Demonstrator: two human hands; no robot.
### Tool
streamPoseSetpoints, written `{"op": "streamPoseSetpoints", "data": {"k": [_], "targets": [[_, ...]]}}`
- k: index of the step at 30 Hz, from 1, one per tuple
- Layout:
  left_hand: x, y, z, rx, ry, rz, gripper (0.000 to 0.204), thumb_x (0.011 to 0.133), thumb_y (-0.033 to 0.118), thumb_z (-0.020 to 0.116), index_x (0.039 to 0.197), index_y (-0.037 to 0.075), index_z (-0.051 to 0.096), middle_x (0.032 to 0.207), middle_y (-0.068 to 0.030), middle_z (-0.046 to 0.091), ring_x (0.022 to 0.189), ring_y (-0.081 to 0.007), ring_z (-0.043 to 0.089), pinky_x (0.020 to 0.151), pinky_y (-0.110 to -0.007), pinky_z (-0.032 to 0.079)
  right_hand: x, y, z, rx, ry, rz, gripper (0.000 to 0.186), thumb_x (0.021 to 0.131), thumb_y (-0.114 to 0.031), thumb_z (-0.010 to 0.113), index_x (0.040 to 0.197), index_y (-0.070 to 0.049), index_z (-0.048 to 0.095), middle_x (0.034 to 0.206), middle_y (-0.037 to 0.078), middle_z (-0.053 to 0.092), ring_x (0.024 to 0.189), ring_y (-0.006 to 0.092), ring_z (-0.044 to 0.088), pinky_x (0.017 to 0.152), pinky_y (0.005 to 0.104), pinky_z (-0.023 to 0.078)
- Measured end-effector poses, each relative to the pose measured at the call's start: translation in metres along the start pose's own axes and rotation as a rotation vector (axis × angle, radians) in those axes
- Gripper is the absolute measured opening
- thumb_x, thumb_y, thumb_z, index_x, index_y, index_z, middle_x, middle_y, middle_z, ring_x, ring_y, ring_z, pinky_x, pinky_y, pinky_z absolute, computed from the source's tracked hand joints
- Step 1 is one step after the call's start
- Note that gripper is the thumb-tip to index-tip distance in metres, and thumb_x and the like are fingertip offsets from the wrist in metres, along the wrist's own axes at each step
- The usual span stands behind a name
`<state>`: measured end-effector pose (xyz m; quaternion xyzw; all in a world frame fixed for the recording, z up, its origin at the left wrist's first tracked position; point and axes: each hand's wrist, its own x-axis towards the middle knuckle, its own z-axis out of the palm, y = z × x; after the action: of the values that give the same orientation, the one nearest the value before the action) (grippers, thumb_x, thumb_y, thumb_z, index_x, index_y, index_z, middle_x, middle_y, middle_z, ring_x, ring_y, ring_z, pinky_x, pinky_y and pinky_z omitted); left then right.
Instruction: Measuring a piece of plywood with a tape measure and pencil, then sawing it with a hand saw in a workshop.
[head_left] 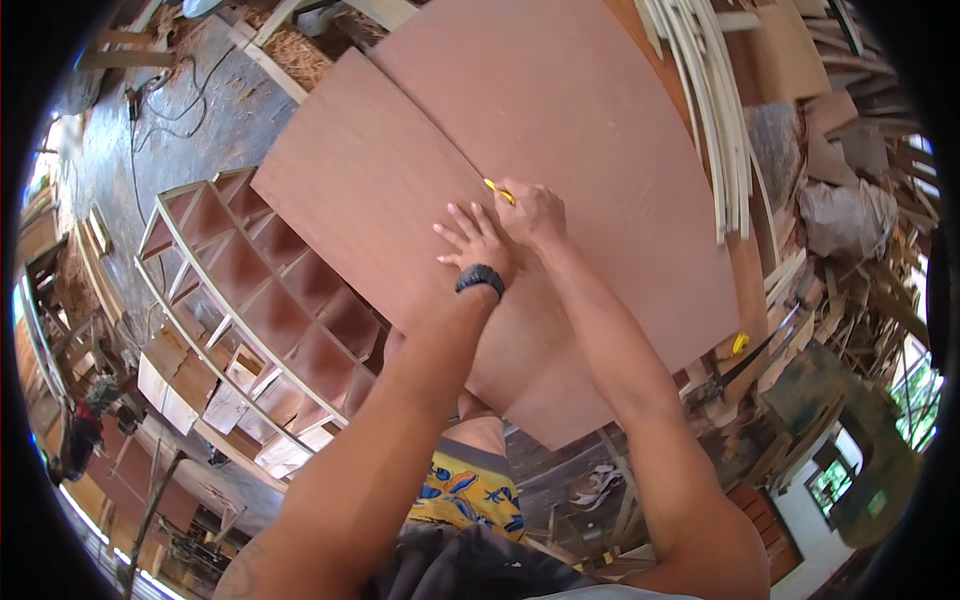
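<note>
Nearest the body: yellow shorts with a blue print (465, 490); both forearms reach forward over a broad, thin, reddish-brown wooden sheet (620, 250). Left hand (476, 243), black band at the wrist, lies palm down on the sheet, fingers spread wide, grasping nothing. Right hand (533, 212) is curled closed around a slim yellow tool (500, 192); kind not certain. Key relation: the tool projects up-left from the right fingers, its long axis roughly in line with a straight dark line (428, 113) across the sheet, tip at the line's near end. The right hand is the nearer, being in grip; the left sits just beside, lower left of the tip. Farther out: left, a pale wooden lattice frame (230, 311); right, a bundle of long pale wooden strips (715, 120).
</note>
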<state>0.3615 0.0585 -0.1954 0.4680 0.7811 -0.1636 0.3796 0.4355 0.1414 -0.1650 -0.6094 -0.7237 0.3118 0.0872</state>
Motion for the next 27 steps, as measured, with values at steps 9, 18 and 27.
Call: {"op": "streamPoseSetpoints", "data": {"k": [9,18,27], "targets": [[0.017,0.000,0.010,0.448,0.083,0.063,0.153,0.063,0.076,0.082,0.161,-0.004,-0.005,0.168,-0.0295,-0.005,0.151,-0.0593,-0.009,0.115,-0.079,0.009,-0.239,0.157,-0.043,-0.022,-0.059,0.233,0.017,0.093,-0.028,0.061,0.098,-0.016,0.072,0.083,0.015,0.073,0.081,0.0388,0.069,0.078,0.0520,0.054],[0.011,0.014,0.020,0.482,0.138,0.075,0.155,0.063,0.081,0.078,0.161,-0.004,-0.006,0.171,-0.0228,0.000,0.155,-0.0495,-0.006,0.123,-0.066,0.011,-0.436,0.280,-0.074,-0.083,0.014,0.424,0.022,0.092,-0.026,0.065,0.108,-0.017,0.076,0.086,0.015,0.073,0.082,0.0377,0.071,0.076,0.0485,0.056],[0.067,-0.021,0.052,0.468,0.165,0.107,0.158,0.060,0.084,0.078,0.161,-0.001,-0.008,0.165,-0.0364,-0.008,0.153,-0.0560,-0.002,0.122,-0.065,0.017,-0.474,0.301,-0.114,0.108,0.134,0.581,0.022,0.091,-0.030,0.067,0.106,-0.016,0.077,0.090,0.016,0.074,0.087,0.0381,0.072,0.082,0.0471,0.057]]}}
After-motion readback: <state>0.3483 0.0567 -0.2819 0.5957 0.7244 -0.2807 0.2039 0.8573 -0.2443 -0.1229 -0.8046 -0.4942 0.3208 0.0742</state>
